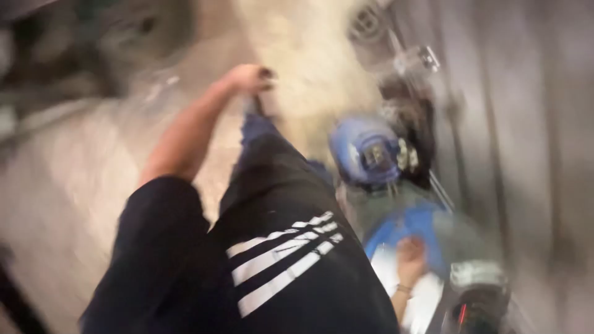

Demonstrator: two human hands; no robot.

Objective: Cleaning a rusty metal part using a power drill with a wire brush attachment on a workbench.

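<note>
Fingers (413,247) on blurred blue-and-white object (427,226)

Your view is badly smeared by motion, so fine detail is lost. Your left hand (250,78) hangs out over the pale, speckled floor (68,185), fingers curled loosely; whether it holds anything cannot be told. Your right hand (411,258) rests flat on a white sheet or cloth (427,300) lying against a blue rounded plastic piece (427,226). Just beyond it sits a blue, dome-shaped plastic machine housing (365,151) with dark parts beside it. Your black garment with three white stripes (284,253) fills the lower middle, and grey metal panelling (526,124) runs along the right.
</note>
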